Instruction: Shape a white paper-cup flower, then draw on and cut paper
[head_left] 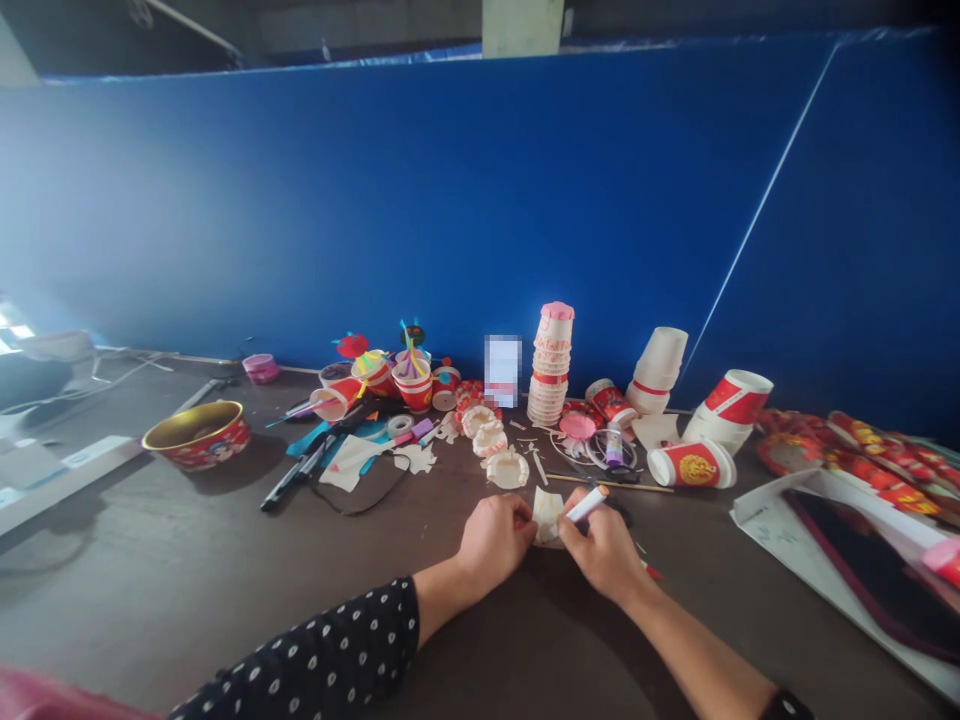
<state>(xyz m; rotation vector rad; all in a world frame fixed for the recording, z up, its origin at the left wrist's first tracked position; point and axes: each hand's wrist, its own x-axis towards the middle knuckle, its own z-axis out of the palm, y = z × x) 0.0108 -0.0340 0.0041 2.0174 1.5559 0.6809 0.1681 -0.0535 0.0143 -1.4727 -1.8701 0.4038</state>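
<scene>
black polka-dot sleeve (315, 640), left hand (491, 540) pressing folded paper (547, 515), right hand (600, 550) pinching white marker (586, 505), dark table (187, 560), blue wall (375, 200)

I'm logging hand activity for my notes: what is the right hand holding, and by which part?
The right hand holds a white pen by the end of its barrel nearest the paper; the far end sticks out free.

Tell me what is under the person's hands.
Under the left hand and right hand lies a piece of white paper; the part they cover cannot be seen.
</scene>
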